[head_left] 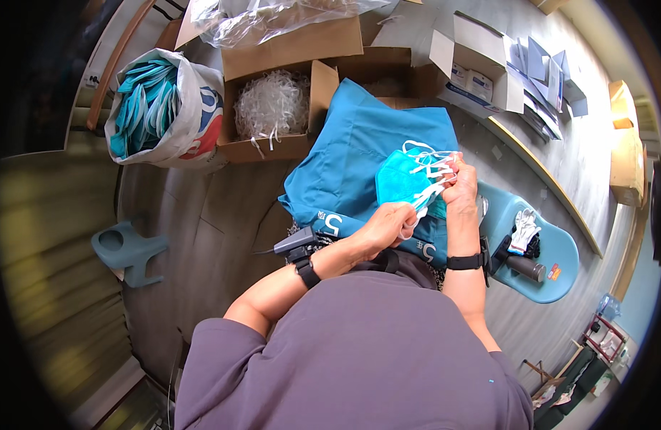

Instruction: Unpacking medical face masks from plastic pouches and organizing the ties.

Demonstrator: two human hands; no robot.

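A small stack of turquoise face masks (400, 179) with white ear loops (434, 169) is held above my lap. At its right side my right hand (461, 186) is closed around the bunched loops. Lower down, my left hand (391, 225) pinches white loops at the stack's near edge, thumb and fingers pressed together. Beneath the masks, a blue cloth (345, 143) covers my lap and reaches to the cardboard box. How many masks are in the stack cannot be made out. Both wrists wear black bands.
Ahead, an open cardboard box (233, 150) holds clear-white strips (271, 107). Left of it, a white bag (190, 86) is full of turquoise masks (145, 100). A white carton (473, 104) stands far right. Gloves (524, 231) and a dark cylinder (525, 268) lie on a blue stool (556, 251). Another stool (130, 251) is left.
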